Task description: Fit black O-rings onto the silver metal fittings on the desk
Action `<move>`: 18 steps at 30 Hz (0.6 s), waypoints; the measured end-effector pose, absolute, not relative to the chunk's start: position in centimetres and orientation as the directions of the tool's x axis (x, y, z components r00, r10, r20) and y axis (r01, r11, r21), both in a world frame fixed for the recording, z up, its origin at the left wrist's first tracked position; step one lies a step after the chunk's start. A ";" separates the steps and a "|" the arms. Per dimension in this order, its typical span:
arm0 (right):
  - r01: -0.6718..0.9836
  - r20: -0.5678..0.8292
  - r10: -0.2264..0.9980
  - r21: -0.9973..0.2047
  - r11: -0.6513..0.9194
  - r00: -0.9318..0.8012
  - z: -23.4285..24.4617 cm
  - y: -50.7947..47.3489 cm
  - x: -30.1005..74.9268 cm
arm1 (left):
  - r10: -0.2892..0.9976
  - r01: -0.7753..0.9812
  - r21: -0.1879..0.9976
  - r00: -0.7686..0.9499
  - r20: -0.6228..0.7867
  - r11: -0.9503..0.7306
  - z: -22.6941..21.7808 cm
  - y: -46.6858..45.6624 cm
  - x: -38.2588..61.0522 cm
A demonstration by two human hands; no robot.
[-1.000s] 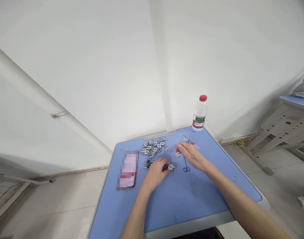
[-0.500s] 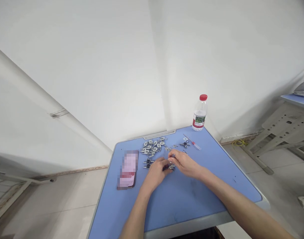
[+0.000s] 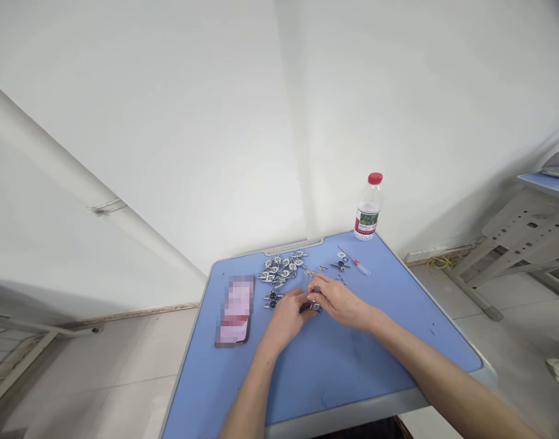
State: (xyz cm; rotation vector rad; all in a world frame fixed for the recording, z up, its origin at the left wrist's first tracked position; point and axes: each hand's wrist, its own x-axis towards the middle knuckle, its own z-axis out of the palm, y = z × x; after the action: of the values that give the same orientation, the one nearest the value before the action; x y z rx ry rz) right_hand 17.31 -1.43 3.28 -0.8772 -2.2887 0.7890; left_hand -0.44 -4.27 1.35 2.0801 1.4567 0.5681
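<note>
My left hand (image 3: 289,316) rests on the blue table with its fingers closed around a small metal fitting (image 3: 316,308), which they partly cover. Right above that fitting, my right hand (image 3: 339,300) pinches a small, dark-ended piece (image 3: 317,289), perhaps a tool; its kind is hidden by the fingers. Beside my left hand lie two metal fittings with round black centres (image 3: 273,299). A pile of silvery metal fittings (image 3: 279,268) is spread beyond both hands. Past my right hand are another black-centred fitting (image 3: 340,265), a flat metal plate (image 3: 342,255) and a thin screwdriver (image 3: 359,266).
A phone (image 3: 236,311) with a blurred screen lies at the left of the blue table (image 3: 353,372). A red-capped water bottle (image 3: 367,210) stands at the far right corner. The wall (image 3: 215,122) is right behind, and another table (image 3: 545,183) is at the right.
My right hand has turned slightly above the metal fitting, and the piece in it has shifted a little. My left hand and the laid-out parts stay in place.
</note>
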 end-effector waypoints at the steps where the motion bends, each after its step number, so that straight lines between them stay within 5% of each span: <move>1: 0.373 0.305 0.717 -0.690 0.620 -0.627 3.2 -1.5 17.2 | 0.944 0.716 0.642 0.328 0.039 -0.275 1.4 -4.3 -0.4; 7: 0.304 0.395 0.788 -0.766 0.567 -0.473 2.4 -1.6 16.6 | 0.942 0.699 0.659 0.333 0.046 -0.280 1.5 -4.3 -0.4; 13: 0.247 0.527 0.611 -0.603 0.758 -0.590 2.9 -1.6 16.9 | 0.934 0.667 0.680 0.350 0.074 -0.304 1.8 -4.3 -0.2; 18: 0.260 0.538 0.634 -0.611 0.747 -0.555 2.7 -1.8 16.7 | 0.941 0.662 0.692 0.329 0.075 -0.287 1.7 -4.4 -0.1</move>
State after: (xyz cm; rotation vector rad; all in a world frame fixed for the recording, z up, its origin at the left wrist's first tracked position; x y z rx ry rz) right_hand 16.71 -1.77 2.73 -0.6685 -2.1565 0.6068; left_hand -0.15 -4.35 1.72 2.0428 1.4039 0.6556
